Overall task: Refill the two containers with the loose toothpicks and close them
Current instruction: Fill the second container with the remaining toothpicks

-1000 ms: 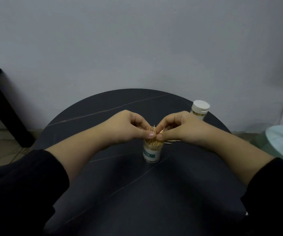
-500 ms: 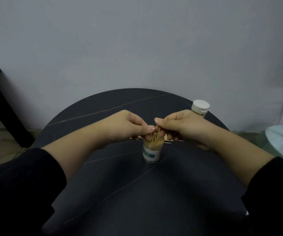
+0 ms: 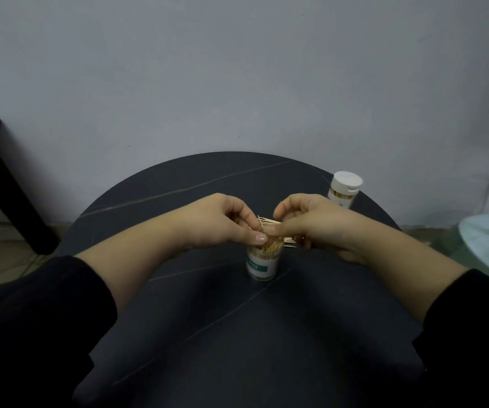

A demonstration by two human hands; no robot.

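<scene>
Both grips narrow: your left hand [image 3: 222, 223] and right hand [image 3: 317, 226] pinch a toothpick bundle [image 3: 270, 221] just over the open container [image 3: 262, 265].

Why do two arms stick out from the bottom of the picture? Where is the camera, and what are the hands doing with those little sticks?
There is no machine here, just a person. The camera sits on the person's head and looks forward and down, so you see their own arms in black sleeves reaching out. The left hand and the right hand meet over a small open container, which stands on a dark round table. It is full of upright toothpicks. The fingers of both hands pinch a little bunch of loose toothpicks just above its mouth. Farther back on the right stands a second container with its white lid on.
</scene>
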